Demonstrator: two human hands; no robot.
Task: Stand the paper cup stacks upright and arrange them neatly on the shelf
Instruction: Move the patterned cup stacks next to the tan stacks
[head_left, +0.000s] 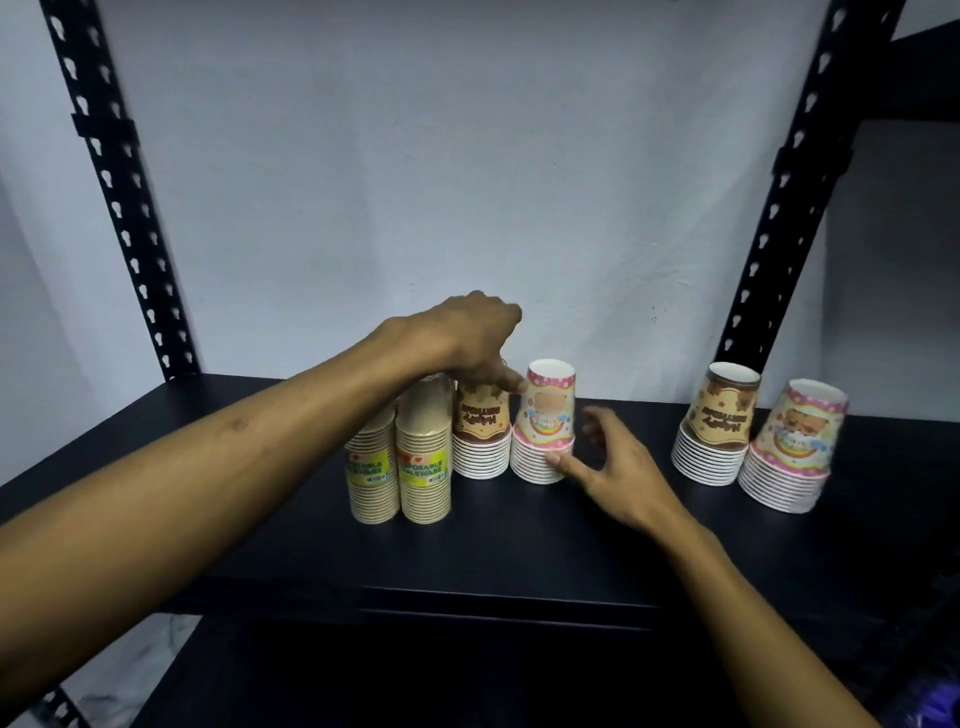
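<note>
Printed paper cup stacks (540, 426) with a slight sheen stand on a matt black shelf (493, 545)

The shelf (311, 551) lies bare along its front edge and far left, with plenty of room there. Four stacks crowd together left of centre: two kraft stacks (400, 467), a brown stack (480, 436) and a pink stack (543, 431), touching or nearly so. Both hands sit at this group, the left hand (478, 343) above it, the right hand (613, 462) beside the pink one. A wide gap separates it from the right pair (753, 441). Black posts (119, 187) flank the back corners.
</note>
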